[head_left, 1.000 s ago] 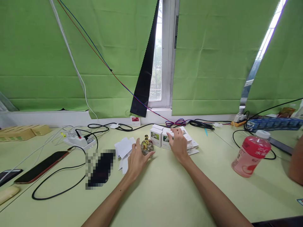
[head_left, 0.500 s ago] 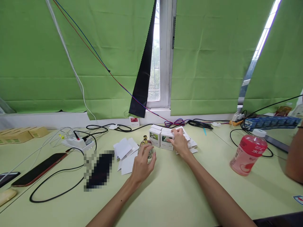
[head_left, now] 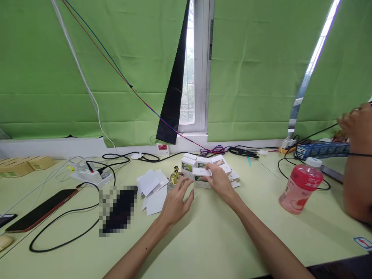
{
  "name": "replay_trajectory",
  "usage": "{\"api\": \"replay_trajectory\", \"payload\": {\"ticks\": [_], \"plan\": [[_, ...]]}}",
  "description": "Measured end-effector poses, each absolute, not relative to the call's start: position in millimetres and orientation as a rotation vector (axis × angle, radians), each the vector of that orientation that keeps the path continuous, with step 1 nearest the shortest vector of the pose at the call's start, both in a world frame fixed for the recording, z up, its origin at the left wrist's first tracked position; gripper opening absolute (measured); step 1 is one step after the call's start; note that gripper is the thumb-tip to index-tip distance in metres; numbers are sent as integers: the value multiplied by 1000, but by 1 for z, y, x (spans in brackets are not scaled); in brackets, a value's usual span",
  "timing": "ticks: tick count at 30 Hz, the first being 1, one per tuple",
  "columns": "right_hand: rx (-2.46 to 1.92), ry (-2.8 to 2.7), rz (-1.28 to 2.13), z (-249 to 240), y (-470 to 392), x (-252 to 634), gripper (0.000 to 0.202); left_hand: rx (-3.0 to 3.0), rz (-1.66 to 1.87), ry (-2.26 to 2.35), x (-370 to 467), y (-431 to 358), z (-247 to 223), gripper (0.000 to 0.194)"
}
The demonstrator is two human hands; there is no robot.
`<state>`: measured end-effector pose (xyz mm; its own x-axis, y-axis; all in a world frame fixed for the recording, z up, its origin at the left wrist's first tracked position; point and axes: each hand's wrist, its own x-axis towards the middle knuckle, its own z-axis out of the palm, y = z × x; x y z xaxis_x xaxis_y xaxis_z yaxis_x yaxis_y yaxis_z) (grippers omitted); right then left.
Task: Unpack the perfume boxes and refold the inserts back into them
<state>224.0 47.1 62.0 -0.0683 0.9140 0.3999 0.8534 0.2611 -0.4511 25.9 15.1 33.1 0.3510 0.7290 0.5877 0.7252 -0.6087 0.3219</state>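
Between the fingers of my right hand (head_left: 218, 179) is a small white box (head_left: 202, 182) with a green picture, tilted so its top side shows. It is in front of two other white boxes (head_left: 188, 167). My left hand (head_left: 178, 201) is open and slightly curled, just left of the held box. Beyond its fingers are small gold-capped bottles (head_left: 173, 178), partly hidden by the hand. Folded white papers (head_left: 154, 198) lie to the left. More white boxes and flaps (head_left: 223, 164) are behind my right hand.
A pink drink bottle (head_left: 302, 188) stands at the right. Another person's arm (head_left: 359, 162) reaches in there, its hand at a black cable. Phones (head_left: 43, 211), a power strip (head_left: 91, 176) and looped cables lie left. Yellow boxes (head_left: 26, 166) sit at the back left.
My right hand has drawn one white box forward from the row and tipped it. My left hand has moved slightly off the bottles. Another person's raised hand has appeared at the right.
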Motion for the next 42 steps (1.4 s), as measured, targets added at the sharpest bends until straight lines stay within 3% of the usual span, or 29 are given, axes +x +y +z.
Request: {"api": "replay_trajectory", "payload": {"ticks": [10,15,17,22,25,29,42], "plan": [[-1254,-2275,609,89,4,234,18,2415,630,1419,32,-8,78,29],[-1419,-2181,772,76,3,236,54,2061,712,1603,19,-9,62,30],[-1560,-2254,756,72,-2,233,58,1888,704,1652,9,-8,47,36],[-1829,-2413,810,65,-13,215,55,1583,504,1629,-19,-18,16,53],[-1872,-2380,1115,56,-4,209,48,1603,477,1592,-31,-25,12,56],[-1825,-2359,1432,42,14,218,56,1584,418,1569,-36,-27,15,58],[-1945,-2203,1441,27,20,258,57,1573,658,1580,-26,-33,13,51]]}}
